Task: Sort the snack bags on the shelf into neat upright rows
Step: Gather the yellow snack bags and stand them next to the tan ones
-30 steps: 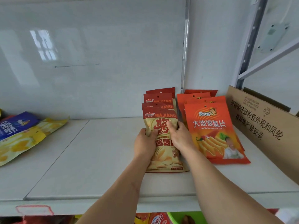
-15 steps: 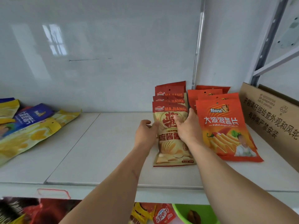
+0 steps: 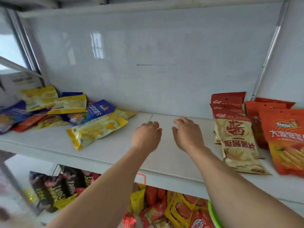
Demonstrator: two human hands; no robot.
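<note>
Hovering both hands, left hand (image 3: 146, 136) and right hand (image 3: 187, 134), empty, fingers loosely curled, over shelf (image 3: 164, 155). My risk: careless grab at loose pile (image 3: 65, 112) slides yellow bag (image 3: 97, 130) off edge.

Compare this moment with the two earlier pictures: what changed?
Both hands let go of the beige bag; the left hand and right hand now hover empty over the shelf, left of it. Beige row and orange bags stayed put.
</note>
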